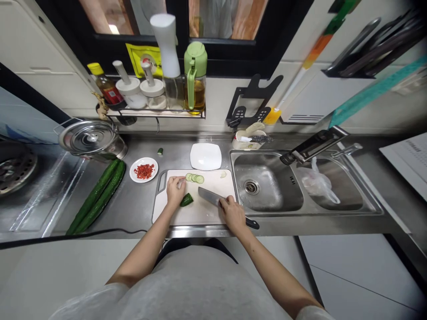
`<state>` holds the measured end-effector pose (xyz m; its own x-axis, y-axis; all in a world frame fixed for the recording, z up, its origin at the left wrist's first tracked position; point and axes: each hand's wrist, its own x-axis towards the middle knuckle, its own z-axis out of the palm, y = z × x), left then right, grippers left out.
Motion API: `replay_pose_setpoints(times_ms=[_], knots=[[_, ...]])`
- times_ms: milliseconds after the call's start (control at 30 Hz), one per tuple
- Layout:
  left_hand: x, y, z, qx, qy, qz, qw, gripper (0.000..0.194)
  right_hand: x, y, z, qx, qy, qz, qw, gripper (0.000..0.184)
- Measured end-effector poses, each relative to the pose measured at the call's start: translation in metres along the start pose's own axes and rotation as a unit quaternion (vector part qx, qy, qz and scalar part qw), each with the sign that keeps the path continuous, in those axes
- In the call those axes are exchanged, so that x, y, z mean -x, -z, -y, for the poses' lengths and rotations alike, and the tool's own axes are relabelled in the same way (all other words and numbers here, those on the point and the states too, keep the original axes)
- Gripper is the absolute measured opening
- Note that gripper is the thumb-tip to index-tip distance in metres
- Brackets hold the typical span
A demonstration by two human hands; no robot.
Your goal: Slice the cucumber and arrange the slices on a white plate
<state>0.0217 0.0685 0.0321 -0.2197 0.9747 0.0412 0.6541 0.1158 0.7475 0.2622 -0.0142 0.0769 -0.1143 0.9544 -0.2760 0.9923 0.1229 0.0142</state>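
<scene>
My right hand (pixel 233 214) is closed on a kitchen knife (pixel 211 195), fingers at the rear of the blade by the black handle. The blade points left over the white cutting board (pixel 207 215). My left hand (pixel 175 191) is on the board's left side, its fingers curled together at the left end of a row of cucumber slices (pixel 195 178). A pale bit, apparently a slice, shows between its fingertips. Just below the slices lies a dark green cucumber piece (pixel 186 200), between the left hand and the blade. One loose slice (pixel 223 174) sits near the board's top right corner.
Behind the board is a white plate (pixel 206 156). Left stand a plate of chopped red pepper (pixel 144 171), a cucumber end (pixel 160 151), whole cucumbers (pixel 96 195) and a lidded pot (pixel 91 138). A sink (pixel 267 182) lies right; a bottle rack (pixel 160 112) hangs above.
</scene>
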Motion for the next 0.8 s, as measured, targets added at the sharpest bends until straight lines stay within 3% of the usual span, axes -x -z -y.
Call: replay_pose_setpoints(times_ms=[167,333,533,800], knots=[[0.046,0.014,0.020,0.035,-0.032,0.023,0.999,0.021,0.005,-0.003,0.007,-0.050,-0.017,-0.010,0.999,0.027],[0.075,0.013,0.031,0.021,-0.085,0.040,0.995,0.020,0.004,-0.005,0.016,-0.131,-0.049,-0.010,0.990,0.027],[0.081,0.004,0.034,-0.004,-0.127,0.028,0.992,0.026,-0.003,-0.003,0.033,-0.233,-0.008,0.023,0.972,0.019],[0.080,0.002,0.038,-0.023,-0.176,0.061,0.982,0.030,-0.001,0.012,0.061,-0.213,0.039,0.080,0.973,0.015]])
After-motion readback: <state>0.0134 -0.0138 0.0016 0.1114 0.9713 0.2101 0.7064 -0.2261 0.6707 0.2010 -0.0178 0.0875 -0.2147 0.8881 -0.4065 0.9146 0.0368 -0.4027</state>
